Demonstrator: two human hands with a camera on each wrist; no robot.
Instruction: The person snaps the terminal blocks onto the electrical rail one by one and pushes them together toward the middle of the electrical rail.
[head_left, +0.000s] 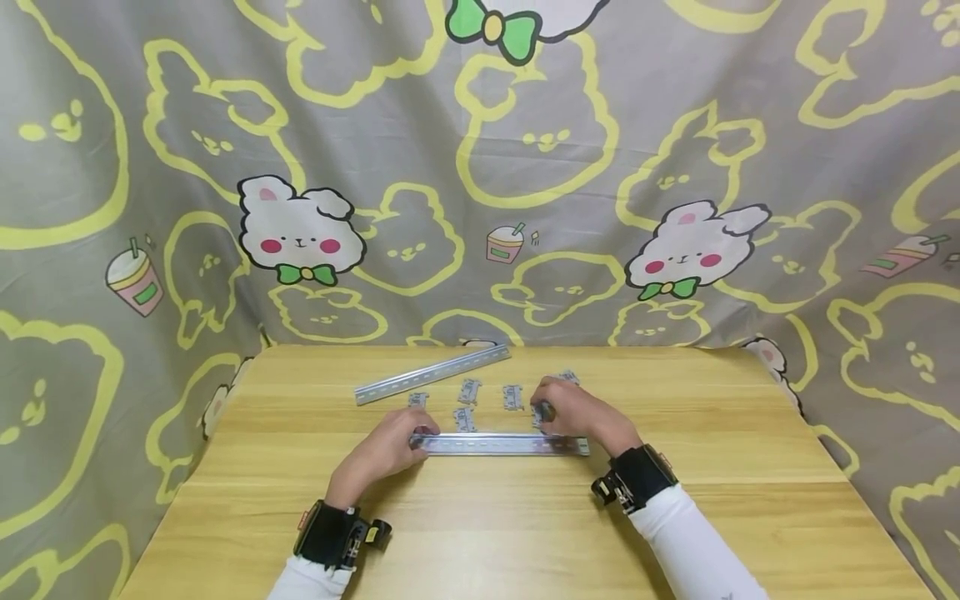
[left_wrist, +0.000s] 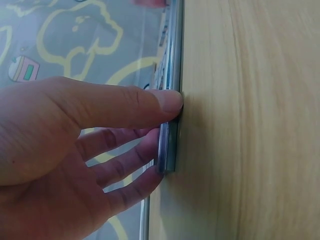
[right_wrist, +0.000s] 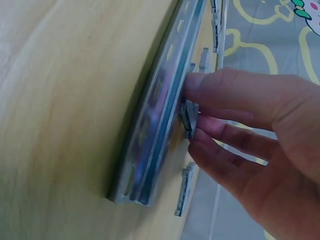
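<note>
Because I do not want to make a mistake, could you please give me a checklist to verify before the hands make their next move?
1. Left hand holds the left end of the near rail: ok, thumb on the near side, fingers behind.
2. Right end of the near rail held too: not ok, no hand grips it.
3. Right hand has a small grey part at its fingertips: ok.
4. That grip is firm: cannot tell.
5. Far rail is apart from the near rail: ok, it lies slanted farther back.
6. Other grey parts are within sight: ok, several lie beyond the near rail.
</note>
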